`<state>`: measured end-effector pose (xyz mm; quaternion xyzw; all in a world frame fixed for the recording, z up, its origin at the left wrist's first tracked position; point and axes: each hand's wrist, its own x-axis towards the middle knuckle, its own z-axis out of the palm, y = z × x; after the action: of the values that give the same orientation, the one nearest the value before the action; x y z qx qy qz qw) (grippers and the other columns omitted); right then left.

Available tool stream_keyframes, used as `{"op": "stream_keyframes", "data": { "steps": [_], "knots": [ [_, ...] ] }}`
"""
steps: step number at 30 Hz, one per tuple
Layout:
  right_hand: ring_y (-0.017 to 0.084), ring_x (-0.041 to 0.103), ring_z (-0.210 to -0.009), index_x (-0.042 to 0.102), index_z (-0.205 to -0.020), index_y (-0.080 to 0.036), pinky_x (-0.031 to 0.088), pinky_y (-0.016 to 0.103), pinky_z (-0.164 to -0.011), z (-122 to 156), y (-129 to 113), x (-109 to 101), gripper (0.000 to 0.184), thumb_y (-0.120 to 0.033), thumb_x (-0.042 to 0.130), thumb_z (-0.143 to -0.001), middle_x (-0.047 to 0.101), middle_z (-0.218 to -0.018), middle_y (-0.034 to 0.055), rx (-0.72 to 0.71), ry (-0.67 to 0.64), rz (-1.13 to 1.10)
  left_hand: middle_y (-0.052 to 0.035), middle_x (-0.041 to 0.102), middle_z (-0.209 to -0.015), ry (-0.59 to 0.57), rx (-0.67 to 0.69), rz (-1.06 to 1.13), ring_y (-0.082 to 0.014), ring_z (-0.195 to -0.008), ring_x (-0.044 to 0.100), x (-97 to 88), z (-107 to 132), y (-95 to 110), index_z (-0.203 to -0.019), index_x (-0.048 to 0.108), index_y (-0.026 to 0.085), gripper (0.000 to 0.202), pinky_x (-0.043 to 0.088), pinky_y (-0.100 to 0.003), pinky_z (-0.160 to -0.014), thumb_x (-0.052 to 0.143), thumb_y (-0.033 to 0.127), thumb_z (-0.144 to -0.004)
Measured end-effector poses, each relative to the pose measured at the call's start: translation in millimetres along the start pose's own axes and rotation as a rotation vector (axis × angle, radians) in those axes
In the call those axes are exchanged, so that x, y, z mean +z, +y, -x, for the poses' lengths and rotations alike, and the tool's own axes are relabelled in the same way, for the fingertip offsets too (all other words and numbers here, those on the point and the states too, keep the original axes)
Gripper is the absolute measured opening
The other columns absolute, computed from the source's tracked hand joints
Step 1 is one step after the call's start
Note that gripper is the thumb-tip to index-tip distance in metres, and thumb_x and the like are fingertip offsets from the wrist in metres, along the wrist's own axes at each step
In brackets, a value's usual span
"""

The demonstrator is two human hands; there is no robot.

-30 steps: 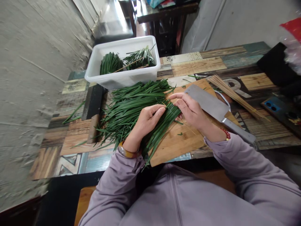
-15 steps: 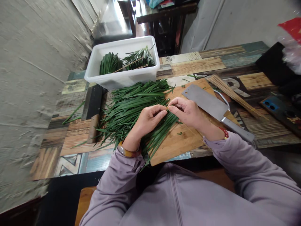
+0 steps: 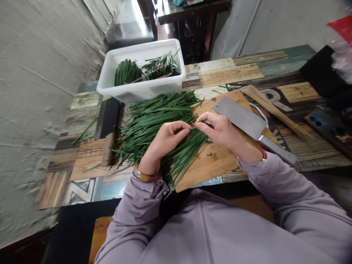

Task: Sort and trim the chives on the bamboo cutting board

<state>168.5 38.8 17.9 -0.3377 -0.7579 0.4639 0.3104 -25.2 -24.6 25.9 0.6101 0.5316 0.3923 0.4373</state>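
My left hand (image 3: 172,137) is closed in a pinch over the pile of garlic chives (image 3: 154,121), with the end of a green chive at its fingertips. Close beside it, my right hand (image 3: 216,126) pinches a thin bamboo skewer (image 3: 221,149), whose tip pokes out just left of the fingers. Below both hands a fan of long chives (image 3: 187,154) lies across the left part of the wooden cutting board (image 3: 205,170). A cleaver (image 3: 242,117) rests flat on the board, right of my right hand.
Behind the pile stands a white plastic tub (image 3: 140,91) with two bunches of chives and skewers. More bamboo skewers (image 3: 275,110) lie right of the cleaver. A dark phone-like object (image 3: 327,128) is at the table's right, and a black block (image 3: 106,119) at the left.
My left hand has shifted slightly left, opening a small gap between the two hands. The skewer's tip now shows beside my right fingertips. The pile looks unchanged.
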Motion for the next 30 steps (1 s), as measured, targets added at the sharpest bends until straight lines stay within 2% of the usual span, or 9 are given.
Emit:
{"op": "stream_keyframes", "data": {
  "steps": [3, 8, 12, 15, 18, 21, 23, 26, 30],
  "knots": [
    [0.010, 0.049, -0.051, 0.063, -0.088, -0.019, 0.036, 0.025, -0.051, 0, 1, 0, 0.018, -0.035, 0.057, -0.093, 0.053, -0.060, -0.0047, -0.024, 0.015, 0.021, -0.0030, 0.069, -0.082, -0.024, -0.017, 0.012, -0.0130, -0.073, 0.057, -1.0, 0, 0, -0.088, 0.072, 0.013, 0.027, 0.045, -0.023, -0.070, 0.063, 0.038, -0.088],
    [0.011, 0.050, -0.057, 0.064, -0.089, -0.019, 0.036, 0.025, -0.053, 0, 1, 0, 0.018, -0.036, 0.057, -0.093, 0.053, -0.060, -0.0038, -0.047, 0.030, 0.072, -0.0035, 0.069, -0.082, -0.014, -0.041, -0.050, -0.0140, -0.075, 0.056, 0.4, 1, 7, -0.088, 0.074, 0.012, 0.041, 0.045, -0.024, -0.070, 0.053, 0.047, -0.094],
    [0.011, 0.051, -0.059, 0.064, -0.089, -0.019, 0.037, 0.025, -0.056, 1, -2, 1, 0.016, -0.033, 0.057, -0.092, 0.054, -0.061, -0.0035, -0.074, 0.040, 0.114, -0.0021, 0.065, -0.077, -0.043, -0.023, -0.033, -0.0131, -0.071, 0.053, 7.3, 0, 7, -0.082, 0.072, 0.012, 0.035, 0.043, -0.024, -0.067, 0.059, 0.043, -0.090],
    [0.011, 0.052, -0.059, 0.066, -0.089, -0.019, 0.037, 0.025, -0.055, 0, -4, 2, 0.017, -0.034, 0.058, -0.091, 0.055, -0.061, -0.0032, -0.067, 0.049, 0.138, -0.0006, 0.061, -0.072, -0.009, -0.041, -0.004, -0.0115, -0.067, 0.050, 11.5, -1, 3, -0.077, 0.069, 0.013, 0.029, 0.040, -0.023, -0.063, 0.063, 0.039, -0.086],
    [0.010, 0.053, -0.053, 0.067, -0.095, -0.018, 0.039, 0.024, -0.052, -3, 0, -2, 0.027, -0.042, 0.055, -0.095, 0.058, -0.062, -0.0030, -0.008, 0.019, 0.041, 0.0004, 0.059, -0.070, 0.043, -0.087, 0.040, -0.0102, -0.064, 0.047, 11.3, -1, 1, -0.076, 0.067, 0.013, 0.027, 0.038, -0.022, -0.060, 0.066, 0.039, -0.083],
    [0.010, 0.059, -0.052, 0.068, -0.105, -0.017, 0.043, 0.024, -0.052, -8, 8, -11, 0.044, -0.055, 0.045, -0.099, 0.067, -0.073, 0.0004, 0.046, -0.018, -0.103, 0.0016, 0.056, -0.068, 0.109, -0.125, 0.086, -0.0092, -0.062, 0.044, 7.4, -2, 1, -0.076, 0.065, 0.014, 0.027, 0.036, -0.021, -0.059, 0.067, 0.041, -0.082],
    [0.011, 0.061, -0.054, 0.068, -0.105, -0.017, 0.044, 0.024, -0.052, -10, 12, -17, 0.050, -0.059, 0.042, -0.099, 0.071, -0.078, 0.0028, 0.050, -0.015, -0.128, 0.0030, 0.052, -0.066, 0.151, -0.123, 0.105, -0.0084, -0.060, 0.041, 3.7, -1, 1, -0.074, 0.063, 0.015, 0.028, 0.034, -0.021, -0.057, 0.070, 0.041, -0.079],
    [0.013, 0.063, -0.056, 0.069, -0.095, -0.016, 0.047, 0.025, -0.055, -5, 11, -22, 0.043, -0.054, 0.049, -0.096, 0.069, -0.070, 0.0026, 0.044, -0.116, -0.099, 0.0043, 0.050, -0.064, 0.175, -0.119, 0.164, -0.0074, -0.058, 0.038, -2.3, 2, 0, -0.075, 0.063, 0.015, 0.030, 0.032, -0.020, -0.055, 0.071, 0.043, -0.078],
    [0.014, 0.065, -0.058, 0.068, -0.106, -0.017, 0.049, 0.025, -0.057, 13, -1, -17, 0.028, -0.040, 0.061, -0.089, 0.070, -0.069, 0.0008, -0.001, -0.242, -0.038, 0.0040, 0.051, -0.065, 0.203, -0.070, 0.146, -0.0075, -0.059, 0.039, -7.2, 9, 7, -0.074, 0.064, 0.015, 0.031, 0.032, -0.020, -0.056, 0.073, 0.044, -0.079]
  ]
}}
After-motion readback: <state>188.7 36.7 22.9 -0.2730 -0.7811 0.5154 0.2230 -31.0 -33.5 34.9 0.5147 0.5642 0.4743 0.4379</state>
